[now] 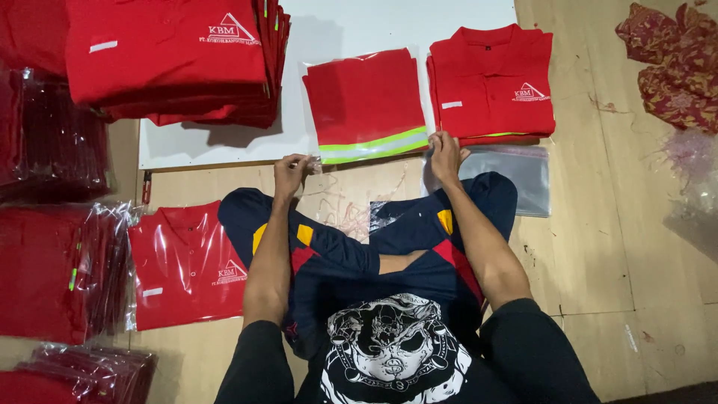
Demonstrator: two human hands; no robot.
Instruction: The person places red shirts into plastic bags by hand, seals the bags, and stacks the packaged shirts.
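One folded red shirt with a yellow-and-grey reflective band (366,105), sheathed in a clear bag, lies on a white board (224,146) on the floor, directly ahead of the seated person's crossed legs. The left hand (290,173) is closed in a pinch on the bag's lower left corner; the right hand (444,155) rests on the lower right corner, fingers curled over the edge, though whether it grips cannot be told. To the right, one small stack of folded red polo shirts (491,81) sits just beside the bagged shirt, above a pile of empty clear bags (520,173). One tall stack of red shirts (172,60) occupies the board's upper left. One bagged red polo (187,265) lies beside the left knee, with further bagged piles (52,269) along the left edge; their count is not discernible. A patterned red cloth (673,63) lies at the upper right, well apart.
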